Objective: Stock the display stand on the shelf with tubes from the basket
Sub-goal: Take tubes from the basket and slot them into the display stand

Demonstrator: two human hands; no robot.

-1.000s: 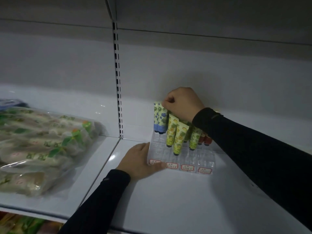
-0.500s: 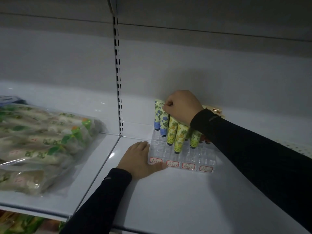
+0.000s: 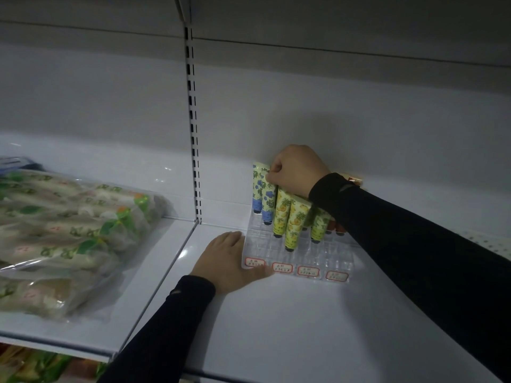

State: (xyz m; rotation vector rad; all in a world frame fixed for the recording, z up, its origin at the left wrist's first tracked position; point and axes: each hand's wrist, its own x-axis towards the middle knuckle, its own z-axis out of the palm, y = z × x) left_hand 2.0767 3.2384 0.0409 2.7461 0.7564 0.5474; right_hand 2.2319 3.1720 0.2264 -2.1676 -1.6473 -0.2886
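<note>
Your right hand (image 3: 297, 170) is curled tight, pinching the crimped top of a blue tube (image 3: 268, 196) that stands cap-down in the stand (image 3: 318, 257) at its back-left corner. Your left hand (image 3: 231, 261) lies flat on the shelf (image 3: 276, 327), fingers straight, thumb touching the stand's front-left edge to brace it. Another blue tube (image 3: 257, 186) stands just beside the pinched one; yellow tubes (image 3: 293, 225) fill slots to the right, and the front rows look unfilled. The basket is not in view.

These tubes are probably light and soft-bodied, so squeezing the middle would dent them. The flat crimp is the stiffest part, and your grip there looks right. The clear plastic stand seems light enough to slide or tip when you push a cap down, so bracing it makes sense. A bag (image 3: 69, 236) of packets lies on the left shelf.
</note>
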